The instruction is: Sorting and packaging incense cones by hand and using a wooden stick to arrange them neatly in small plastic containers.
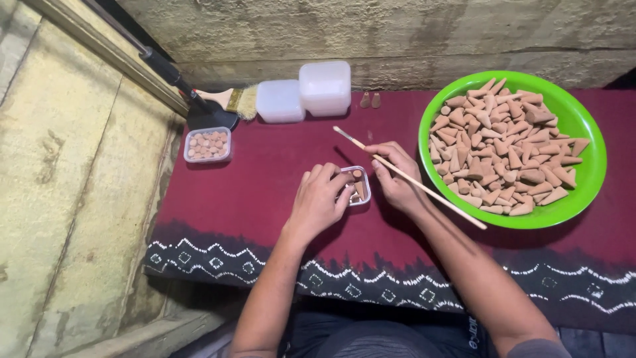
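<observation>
Looking down from the head camera, both hands meet over a small clear plastic box [358, 186] that sits on the maroon cloth-covered surface [265, 172], near its middle and just left of a large green bowl [583, 126]. The left hand [318, 199] curls around the box's left side, fingers bent and touching its rim, steadying it. The right hand [395, 176] is closed in a pinch on a thin wooden stick [411, 179], which runs slantwise from a pale tip at upper left down past the wrist toward the bowl's near edge. A few brown incense cones [360, 189] already lie inside the box; the bowl is heaped with many more cones [503, 152]. These cones look light, dry and crumbly, so they likely want a gentle pinch at the wide base rather than the thin tip, which could snap. The box itself seems light and slick, apt to slide unless held by its walls. Farther left stands a filled box of cones [207, 144], well apart from the hands; at the back are two empty white containers [305, 93], two upright cones [370, 100], a brush [235, 101] and a black-handled tool [179, 86].
</observation>
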